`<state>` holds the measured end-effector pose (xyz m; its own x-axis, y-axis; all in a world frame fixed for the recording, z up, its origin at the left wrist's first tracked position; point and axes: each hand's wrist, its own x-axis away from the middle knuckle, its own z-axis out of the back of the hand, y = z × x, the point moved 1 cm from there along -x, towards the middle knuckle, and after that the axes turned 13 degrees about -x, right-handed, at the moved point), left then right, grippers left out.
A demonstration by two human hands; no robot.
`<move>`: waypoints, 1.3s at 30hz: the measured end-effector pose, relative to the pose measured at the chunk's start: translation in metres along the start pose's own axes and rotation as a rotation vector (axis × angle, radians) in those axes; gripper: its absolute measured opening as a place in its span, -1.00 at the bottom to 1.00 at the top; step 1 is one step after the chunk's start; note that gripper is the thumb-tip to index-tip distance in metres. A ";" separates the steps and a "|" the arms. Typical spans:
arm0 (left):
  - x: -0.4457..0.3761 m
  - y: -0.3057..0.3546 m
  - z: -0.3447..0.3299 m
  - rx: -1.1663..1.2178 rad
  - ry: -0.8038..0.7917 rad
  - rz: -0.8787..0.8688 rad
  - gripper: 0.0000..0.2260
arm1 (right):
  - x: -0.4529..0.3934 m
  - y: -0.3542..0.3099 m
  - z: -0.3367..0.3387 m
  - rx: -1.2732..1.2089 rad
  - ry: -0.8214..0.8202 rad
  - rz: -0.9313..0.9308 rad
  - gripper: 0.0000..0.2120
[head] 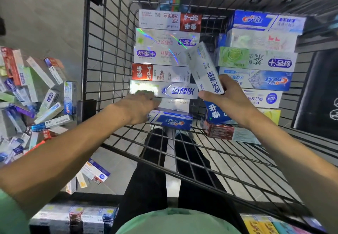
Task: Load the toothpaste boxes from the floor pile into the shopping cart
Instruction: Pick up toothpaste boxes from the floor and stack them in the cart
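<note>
While both bare forearms reach forward over the near rim, the shopping cart (pixel 102 54) takes up most of the view, a dark wire basket of thin rods crossing in a square grid. Inside it, two stacks of toothpaste boxes (pixel 164 54) lie flat, long rectangular cartons of glossy card; some faces throw rainbow foil glints, others are printed in matte blue, red or pale green. One stack rises beyond the left hand, the other sits beyond and to the right of the right hand.

Left of the cart, well apart from both hands, the floor pile (pixel 27 102) is a loose heap of the same slim cartons, tipped at all angles on smooth grey tiles.

The right hand (pixel 226 96) is raised with wrist bent back, its grip closed round the lower end of a white box (pixel 204 67) with blue lettering: thumb on the near face, fingers wrapped behind. That box tilts up and away from the grip, between the two stacks and above the cart floor.

The left hand (pixel 140 104) lies palm down, fingers fairly straight, spread flat against the near end of the left stack, touching a silvery box (pixel 175 91).
</note>
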<state>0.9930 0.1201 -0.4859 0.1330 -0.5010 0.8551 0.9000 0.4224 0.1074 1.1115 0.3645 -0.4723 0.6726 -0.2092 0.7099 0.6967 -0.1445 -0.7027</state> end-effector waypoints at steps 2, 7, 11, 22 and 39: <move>0.002 -0.009 -0.004 0.067 0.012 0.031 -0.51 | -0.002 0.001 -0.003 0.004 -0.014 0.012 -0.54; 0.016 -0.027 0.001 0.388 0.188 0.179 -0.53 | -0.007 0.004 -0.009 0.079 -0.008 0.052 -0.47; 0.040 -0.027 0.021 0.378 0.477 0.167 -0.62 | -0.014 0.008 -0.019 0.176 -0.089 0.070 -0.38; 0.095 -0.032 -0.002 -0.087 0.830 0.323 -0.41 | -0.051 0.015 -0.081 0.804 -0.409 0.217 -0.36; 0.094 -0.031 -0.002 -0.023 0.929 0.325 -0.46 | -0.039 0.010 -0.109 0.972 -0.246 0.402 -0.49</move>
<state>0.9787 0.0588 -0.4097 0.6402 -0.7615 0.1011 0.7682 0.6351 -0.0803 1.0651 0.2657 -0.5120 0.8524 0.1460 0.5021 0.2404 0.7433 -0.6243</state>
